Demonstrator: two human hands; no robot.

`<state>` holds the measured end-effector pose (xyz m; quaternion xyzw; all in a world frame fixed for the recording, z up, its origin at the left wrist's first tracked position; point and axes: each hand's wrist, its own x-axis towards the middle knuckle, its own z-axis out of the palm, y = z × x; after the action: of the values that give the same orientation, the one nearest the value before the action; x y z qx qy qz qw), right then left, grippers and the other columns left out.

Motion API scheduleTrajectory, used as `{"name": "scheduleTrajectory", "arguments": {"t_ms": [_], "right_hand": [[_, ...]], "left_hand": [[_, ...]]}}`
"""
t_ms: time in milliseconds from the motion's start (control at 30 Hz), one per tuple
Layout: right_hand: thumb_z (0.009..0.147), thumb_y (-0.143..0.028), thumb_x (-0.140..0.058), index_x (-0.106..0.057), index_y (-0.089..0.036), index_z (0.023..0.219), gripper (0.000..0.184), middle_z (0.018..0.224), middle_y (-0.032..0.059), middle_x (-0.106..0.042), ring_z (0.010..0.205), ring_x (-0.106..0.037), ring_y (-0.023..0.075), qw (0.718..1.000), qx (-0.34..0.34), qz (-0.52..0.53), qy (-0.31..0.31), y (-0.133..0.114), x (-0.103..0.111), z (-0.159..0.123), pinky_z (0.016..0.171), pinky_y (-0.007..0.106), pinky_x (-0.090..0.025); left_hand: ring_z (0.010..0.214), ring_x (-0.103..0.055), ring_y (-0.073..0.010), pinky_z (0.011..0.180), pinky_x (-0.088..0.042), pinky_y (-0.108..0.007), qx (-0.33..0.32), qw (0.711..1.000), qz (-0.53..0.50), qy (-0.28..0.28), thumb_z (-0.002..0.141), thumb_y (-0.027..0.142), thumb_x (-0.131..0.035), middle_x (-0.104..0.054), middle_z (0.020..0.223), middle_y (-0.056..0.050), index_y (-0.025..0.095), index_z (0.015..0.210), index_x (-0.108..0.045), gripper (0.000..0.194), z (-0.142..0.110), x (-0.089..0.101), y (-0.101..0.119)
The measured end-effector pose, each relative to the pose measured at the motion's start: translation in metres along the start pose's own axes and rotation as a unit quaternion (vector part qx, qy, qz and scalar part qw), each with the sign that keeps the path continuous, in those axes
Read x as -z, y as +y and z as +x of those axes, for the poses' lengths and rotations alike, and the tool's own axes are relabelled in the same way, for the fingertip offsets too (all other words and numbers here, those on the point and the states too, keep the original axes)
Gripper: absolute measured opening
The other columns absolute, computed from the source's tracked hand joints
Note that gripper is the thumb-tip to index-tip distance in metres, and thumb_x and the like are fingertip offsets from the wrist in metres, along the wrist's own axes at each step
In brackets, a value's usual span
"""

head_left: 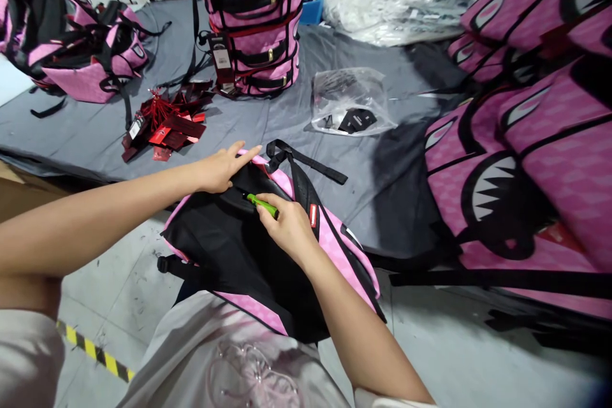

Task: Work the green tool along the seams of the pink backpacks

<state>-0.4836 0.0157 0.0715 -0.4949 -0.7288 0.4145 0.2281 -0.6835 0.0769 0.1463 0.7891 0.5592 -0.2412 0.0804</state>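
Observation:
A black and pink backpack (239,236) lies in front of my body, its black side up, against the table edge. Spread over its top end is my left hand (217,169), with fingers stretched out on the fabric. My right hand (289,226) grips a small bright green tool with a dark tip (262,205), probably thread snips. That tip points at the black panel, close to my left fingers; I cannot tell whether it touches. A black strap (315,162) trails from the backpack onto the table.
On the grey-covered table (268,118) lie red tags (167,121) and a clear plastic bag (351,102). Pink bags are stacked at the back (253,19) and right (526,159); more lie at left (90,44). Clear plastic wrapping (401,9) is piled behind.

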Motion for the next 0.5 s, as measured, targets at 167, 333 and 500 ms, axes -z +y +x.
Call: {"name": "scheduleTrajectory", "arguments": {"t_ms": [167,333,500], "right_hand": [[0.098,-0.028,-0.055,-0.072,-0.026,0.127,0.034,0.11,0.0034,-0.079,0.089,-0.076,0.0205,0.998,0.027,-0.039,0.03,0.004,-0.011,-0.002,0.082,0.029,-0.055],[0.099,-0.026,-0.054,-0.071,-0.026,0.13,0.036,0.114,0.004,-0.078,0.098,-0.075,0.0211,0.997,0.048,-0.051,0.034,0.001,-0.015,-0.002,0.085,0.029,-0.055],[0.095,-0.024,-0.06,-0.076,-0.022,0.12,0.03,0.088,0.002,-0.079,0.071,-0.07,0.0163,0.997,0.035,0.035,-0.051,-0.008,-0.003,0.006,0.069,0.025,-0.049]], "left_hand": [[0.141,-0.048,-0.0367,0.106,-0.049,-0.041,0.033,0.999,0.018,0.012,0.086,0.008,-0.063,-0.01,0.169,-0.022,0.03,0.164,0.002,0.104,-0.004,-0.001,0.006],[0.125,-0.062,-0.0361,0.096,-0.053,-0.04,0.076,0.996,0.054,-0.004,0.085,0.007,-0.06,-0.01,0.166,-0.03,0.027,0.163,0.006,0.105,-0.008,0.002,0.009],[0.119,-0.064,-0.0298,0.092,-0.052,-0.032,0.006,0.999,0.048,-0.021,0.085,0.011,-0.06,-0.038,0.15,-0.021,0.027,0.163,0.01,0.106,-0.002,0.002,-0.009]]}}
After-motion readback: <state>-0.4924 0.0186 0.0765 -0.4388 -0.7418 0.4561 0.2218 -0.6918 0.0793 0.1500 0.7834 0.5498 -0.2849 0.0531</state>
